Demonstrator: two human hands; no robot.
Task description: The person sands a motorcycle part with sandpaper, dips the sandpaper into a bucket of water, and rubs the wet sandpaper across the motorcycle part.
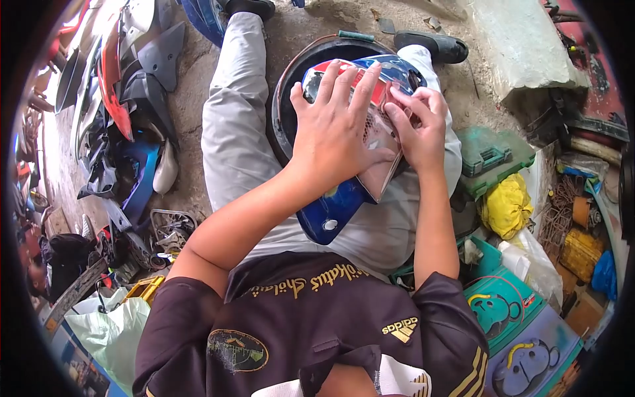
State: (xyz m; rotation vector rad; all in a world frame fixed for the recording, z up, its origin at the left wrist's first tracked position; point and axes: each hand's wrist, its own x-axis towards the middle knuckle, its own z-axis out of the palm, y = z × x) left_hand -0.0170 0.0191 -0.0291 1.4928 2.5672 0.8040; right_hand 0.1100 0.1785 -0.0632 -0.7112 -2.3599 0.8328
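A glossy blue motorcycle body panel (331, 210) with red parts rests across my lap. Against it is a flat, pinkish-brown piece (382, 173) with a mesh pattern on part of its surface. My left hand (337, 122) lies over the panel and this piece, fingers spread and thumb out to the side. On the piece's right edge, my right hand (420, 126) has its thumb and fingers pinched together. What lies between those fingertips is too small to make out. Behind the panel is a round black rim (281, 112), partly hidden by my left hand.
A teal handle (355, 36) with a thin cord lies across the black rim. Motorcycle fairings (135, 86) are piled at left. To the right are a green tool case (493, 159), a yellow bag (508, 206) and a teal case (499, 298). A concrete block (522, 46) stands at upper right.
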